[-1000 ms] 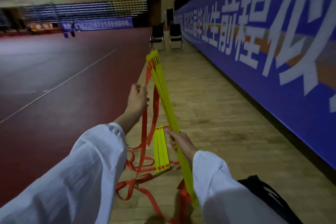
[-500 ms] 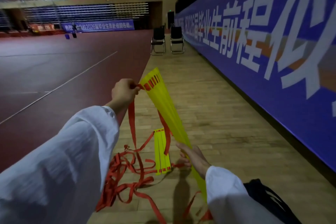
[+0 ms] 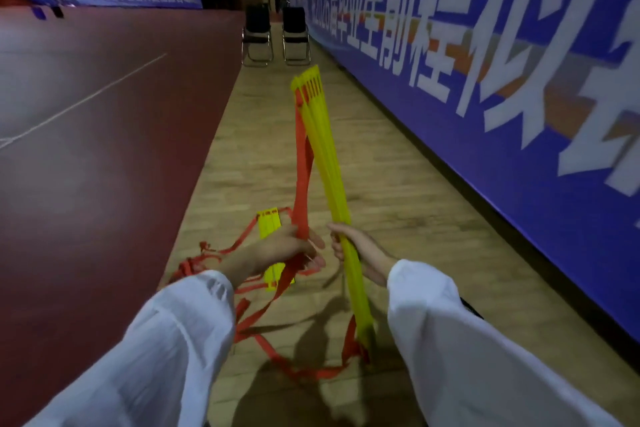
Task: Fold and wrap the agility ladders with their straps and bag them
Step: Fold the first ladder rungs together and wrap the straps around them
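**Q:** Materials, shapes?

**A:** Rung bundle (image 3: 325,156): flat yellow plastic slats, long and thin, smooth. They're stacked face to face and fanned slightly at the top, w/ slots in the ends. It's tilted, top end away from me, bottom end close to the wood floor (image 3: 408,225). Red strap (image 3: 300,177): flat woven webbing, several layers, hanging from the bundle's top end down its L side. Loose straps (image 3: 258,319): same red webbing, floppy loops on the floor, L of and below the bundle. Second rung stack (image 3: 268,224): short-looking pile of yellow slats lying flat, L of the bundle, partly hidden behind my L hand.

**Q:** Fingers?

**A:** My R hand (image 3: 351,248) is curled round the bundle approx mid-length, fingers (image 3: 336,246) wrapped tight, no gap. My L hand (image 3: 287,250) is just L of the bundle and grips the red strap band; the webbing runs thru the hand and out below. Fingertips poke out toward the bundle, not touching it. White sleeves (image 3: 180,340) cover both wrists.

**Q:** Bkgd?

**A:** Blue banner (image 3: 502,121) w/ white characters is R of the bundle. Two folding chairs (image 3: 258,35) are beyond its top end, and the red court (image 3: 104,156) is L.
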